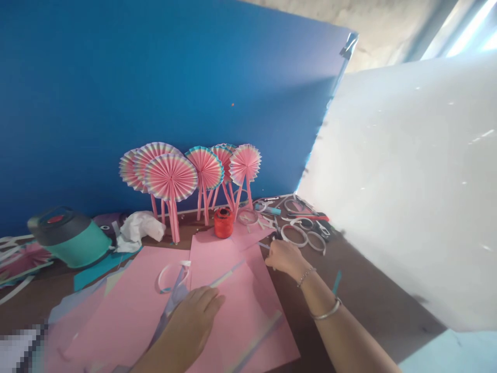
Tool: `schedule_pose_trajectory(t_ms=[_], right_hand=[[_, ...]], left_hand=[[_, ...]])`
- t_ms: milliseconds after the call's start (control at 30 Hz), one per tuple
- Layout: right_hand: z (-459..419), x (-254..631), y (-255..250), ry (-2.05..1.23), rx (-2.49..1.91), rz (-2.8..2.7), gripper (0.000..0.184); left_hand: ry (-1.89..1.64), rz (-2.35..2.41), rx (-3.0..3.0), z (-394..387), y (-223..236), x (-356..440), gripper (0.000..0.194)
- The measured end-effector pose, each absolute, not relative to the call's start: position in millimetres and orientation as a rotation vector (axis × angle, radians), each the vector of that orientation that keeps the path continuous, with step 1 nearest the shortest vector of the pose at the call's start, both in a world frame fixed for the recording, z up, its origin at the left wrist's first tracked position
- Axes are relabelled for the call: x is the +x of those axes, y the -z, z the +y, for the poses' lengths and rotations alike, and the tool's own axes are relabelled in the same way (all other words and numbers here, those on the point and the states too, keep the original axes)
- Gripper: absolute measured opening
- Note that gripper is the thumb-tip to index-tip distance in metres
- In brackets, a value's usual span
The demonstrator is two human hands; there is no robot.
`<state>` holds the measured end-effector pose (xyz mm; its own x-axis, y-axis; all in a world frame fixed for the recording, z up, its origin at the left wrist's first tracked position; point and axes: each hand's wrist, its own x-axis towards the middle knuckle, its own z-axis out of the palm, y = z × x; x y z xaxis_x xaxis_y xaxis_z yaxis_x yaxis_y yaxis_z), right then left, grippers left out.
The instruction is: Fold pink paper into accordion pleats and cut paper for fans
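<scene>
My left hand [196,313] lies with its fingers stretched out over a large pink paper sheet [267,311]. Beside it is a crumpled lavender paper piece [174,298], partly hidden by the hand. A thin pale strip [229,274] runs out from near its fingertips. My right hand [285,256], with a bracelet and a bangle on the wrist, is over the right edge of the pink paper with its fingers curled in. What these fingers hold, if anything, is hidden. Just beyond them lie a dark object and a white ring [294,235].
Several pink pleated paper fans [171,178] stand against the blue panel [233,77]. A red spool [223,224] sits before them. To the left are a teal and grey container [77,238] and crumpled white tissue [140,230]. A red-handled tool [310,216] lies at right.
</scene>
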<state>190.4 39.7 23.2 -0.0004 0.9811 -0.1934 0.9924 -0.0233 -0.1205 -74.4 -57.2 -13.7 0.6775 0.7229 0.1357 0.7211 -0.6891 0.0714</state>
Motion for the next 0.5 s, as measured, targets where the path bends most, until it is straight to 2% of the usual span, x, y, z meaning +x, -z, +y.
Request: schedule_pose_trajectory(t_ms=[100,333,500], right_hand=[[38.5,187.9,-26.4,0.41,2.207,2.212,0.011],[43.8,188.2,-21.7,0.833,2.146,2.428,0.013],[49.6,190.6,-13.0,0.741,2.195,2.495,0.019]], left_hand=[[-0.241,1.221,2.851,-57.3,10.4,-73.5,0.054],[-0.429,1.153,2.888,-59.0,13.1,-78.1,0.04],[-0.51,1.141,2.929,-60.3,11.3,-80.7,0.04]])
